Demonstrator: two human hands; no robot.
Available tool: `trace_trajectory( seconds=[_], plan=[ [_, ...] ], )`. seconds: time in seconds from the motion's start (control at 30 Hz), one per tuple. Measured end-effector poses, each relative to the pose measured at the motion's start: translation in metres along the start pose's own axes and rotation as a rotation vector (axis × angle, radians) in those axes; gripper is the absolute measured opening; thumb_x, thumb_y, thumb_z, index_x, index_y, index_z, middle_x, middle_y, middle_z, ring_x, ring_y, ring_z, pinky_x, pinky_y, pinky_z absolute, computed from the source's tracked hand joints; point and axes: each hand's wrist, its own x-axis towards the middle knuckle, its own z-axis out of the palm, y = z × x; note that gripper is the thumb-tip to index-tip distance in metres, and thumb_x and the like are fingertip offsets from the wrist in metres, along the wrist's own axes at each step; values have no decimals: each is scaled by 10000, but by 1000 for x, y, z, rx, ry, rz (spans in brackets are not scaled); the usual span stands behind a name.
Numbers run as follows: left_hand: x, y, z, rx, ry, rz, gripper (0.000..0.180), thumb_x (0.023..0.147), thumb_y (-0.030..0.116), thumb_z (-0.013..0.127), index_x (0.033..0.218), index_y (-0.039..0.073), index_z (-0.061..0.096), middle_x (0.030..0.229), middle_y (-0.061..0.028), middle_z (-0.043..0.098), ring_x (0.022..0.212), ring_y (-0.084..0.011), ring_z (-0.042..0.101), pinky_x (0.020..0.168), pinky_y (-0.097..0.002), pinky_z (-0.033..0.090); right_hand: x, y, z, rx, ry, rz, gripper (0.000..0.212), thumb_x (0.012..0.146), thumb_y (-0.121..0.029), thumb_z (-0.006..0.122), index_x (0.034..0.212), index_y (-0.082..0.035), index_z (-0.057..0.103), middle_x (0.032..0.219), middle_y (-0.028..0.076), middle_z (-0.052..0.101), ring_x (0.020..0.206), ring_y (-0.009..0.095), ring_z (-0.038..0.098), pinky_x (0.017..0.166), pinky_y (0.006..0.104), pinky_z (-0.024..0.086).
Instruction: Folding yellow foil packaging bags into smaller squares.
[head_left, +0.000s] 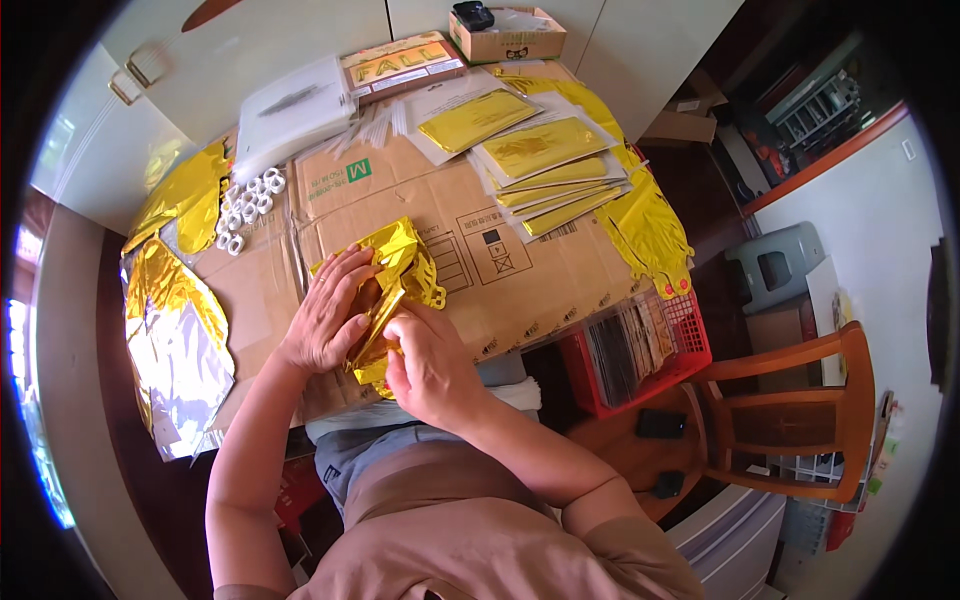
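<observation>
The gold foil balloon (395, 285) lies crumpled at the middle of the worktop (520, 290), on flattened brown cardboard near the front edge, and both hands are on it. The left hand (328, 312) rests flat on the balloon's left side, fingers extended and pressing it down rather than closed around it. The right hand (430, 365) holds the lower end, its fingers curled and pinching a fold of foil. Just left of the work area a cluster of small white rings (245, 208) lies on the cardboard; further left, loose sheets of gold and silver foil (175, 330) hang over the worktop edge. Behind the balloon stands a fanned stack of packed gold balloons in clear sleeves (545, 165), with a pile of empty clear sleeves (290, 110) at the rear left. A red basket (690, 340) sits below the right edge, beside a wooden chair (790, 410). Risk assessment: the foil is thin and slippery, so uneven pressure from the left hand could let the fold spring open; a hard pinch at the right could crease or puncture a seam. The balloon sits near the front edge, so a slip could drop it into the lap.
</observation>
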Motion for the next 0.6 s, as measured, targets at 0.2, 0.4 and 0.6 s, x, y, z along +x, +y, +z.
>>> trace_trajectory(
  seconds=[0.2,0.4,0.6],
  plan=[
    [1,2,-1,20,-1,-2,602,955,418,451,1399,11,455,1490,-228,422,1440,-407,343,1211,-528,207,4,23,-15,-245,-82,-78,303,723,-21,679,999,-1,555,1155,227,591,1217,435,525,1073,558,374],
    [0,4,3,129,22,12,622,890,370,601,1391,30,457,1479,-219,432,1434,-402,352,1208,-525,231,-3,37,-27,-353,20,33,325,753,-21,683,1068,4,605,1217,204,611,1122,374,584,982,505,448],
    [-1,6,5,159,40,-1,675,848,384,680,1385,38,462,1476,-201,437,1439,-390,346,1212,-517,237,26,55,-52,-302,142,85,240,832,4,636,1071,-21,643,1097,148,685,1028,340,643,950,433,500]
  ],
)
